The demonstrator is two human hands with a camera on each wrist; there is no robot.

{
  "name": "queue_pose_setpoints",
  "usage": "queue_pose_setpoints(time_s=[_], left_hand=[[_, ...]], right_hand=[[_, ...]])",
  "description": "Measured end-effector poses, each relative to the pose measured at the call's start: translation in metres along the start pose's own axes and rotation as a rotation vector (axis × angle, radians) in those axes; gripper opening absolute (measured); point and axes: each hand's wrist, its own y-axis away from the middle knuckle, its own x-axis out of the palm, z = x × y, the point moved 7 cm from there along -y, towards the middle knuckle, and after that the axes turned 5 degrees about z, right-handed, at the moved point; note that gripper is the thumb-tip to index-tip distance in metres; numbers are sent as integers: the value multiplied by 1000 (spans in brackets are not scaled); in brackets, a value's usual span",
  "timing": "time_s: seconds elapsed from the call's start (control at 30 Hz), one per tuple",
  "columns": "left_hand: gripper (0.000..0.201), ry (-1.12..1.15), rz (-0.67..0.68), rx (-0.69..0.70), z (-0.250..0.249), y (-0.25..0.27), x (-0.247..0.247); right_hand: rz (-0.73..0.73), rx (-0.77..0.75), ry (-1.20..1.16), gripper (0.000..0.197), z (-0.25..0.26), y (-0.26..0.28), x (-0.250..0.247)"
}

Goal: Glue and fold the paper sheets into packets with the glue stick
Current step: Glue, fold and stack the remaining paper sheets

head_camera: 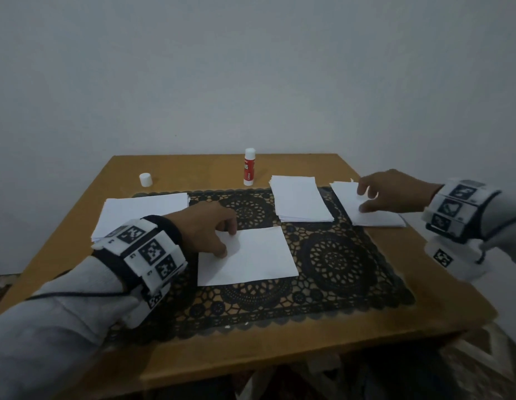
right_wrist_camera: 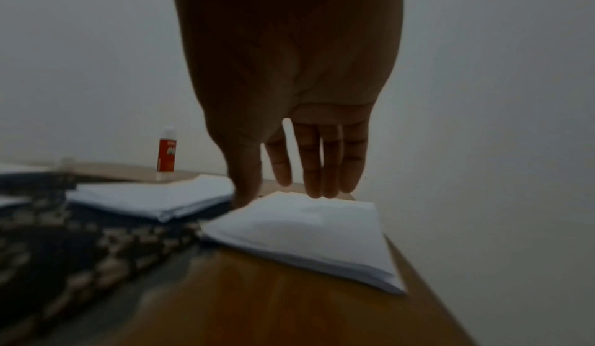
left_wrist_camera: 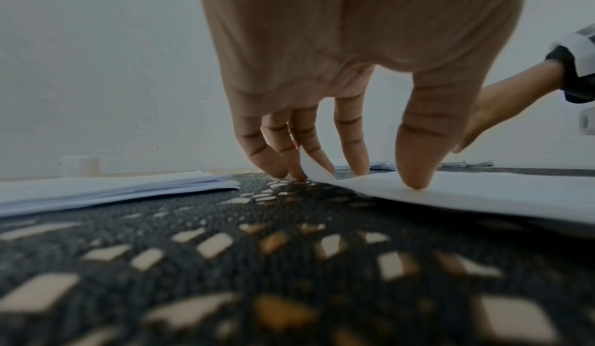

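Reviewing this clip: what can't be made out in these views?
Label on the glue stick: too small in head view, blurred in right wrist view.
Left wrist view: left hand hides the glue stick but for a red sliver.
Sheet count of the rightmost paper stack: blurred in right wrist view, too small in head view.

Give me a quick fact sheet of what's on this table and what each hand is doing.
surface: wooden table, black lace mat
glue stick: upright near the far edge; white cap stands apart on its left
paper: left stack, middle stack, rightmost stack, single sheet mid-mat
left hand: fingertips on the single sheet's left edge, a corner curling up
right hand: open over the rightmost stack, thumb at its edge
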Motion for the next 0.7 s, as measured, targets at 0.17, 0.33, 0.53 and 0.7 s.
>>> queue_pose_setpoints(time_s=[0.17, 0.33, 0.53, 0.7], left_hand=[[27, 22, -39, 6, 0, 0, -2], [20, 36, -66, -2, 2, -2, -2], [19, 58, -63, -1, 3, -1, -2], [20, 69, -64, -4, 4, -1, -2]], right_hand=[[28, -144, 175, 51, 4, 8, 20], [35, -252, 215, 38, 9, 6, 28], [7, -320, 227, 35, 9, 4, 30], [-38, -324, 214, 28, 12, 8, 29]])
